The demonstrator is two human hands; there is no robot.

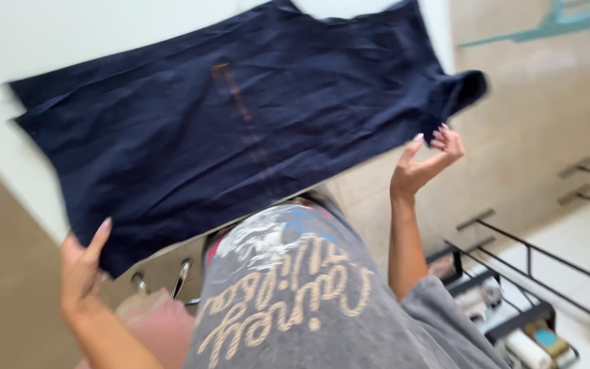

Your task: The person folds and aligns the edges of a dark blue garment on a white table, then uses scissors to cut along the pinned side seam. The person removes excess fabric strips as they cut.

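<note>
Holding: we pinch the cloth [240, 116] with both hands, spread wide apart.
Left hand [83, 270]: clamped on the cloth's lower corner.
Right hand [426, 162]: gripping the cloth's far edge.

A white wall [69, 41] is seen at the upper left, with beige tiled wall [548, 102] to its right. A teal strip [568, 17] is set high on the tiles. Below the tiles, a black metal rack [513, 273] is placed, with bottles stored in its lower tray. Chrome taps [180, 277] are seen left of the rack. Soft, even light is cast throughout.
</note>
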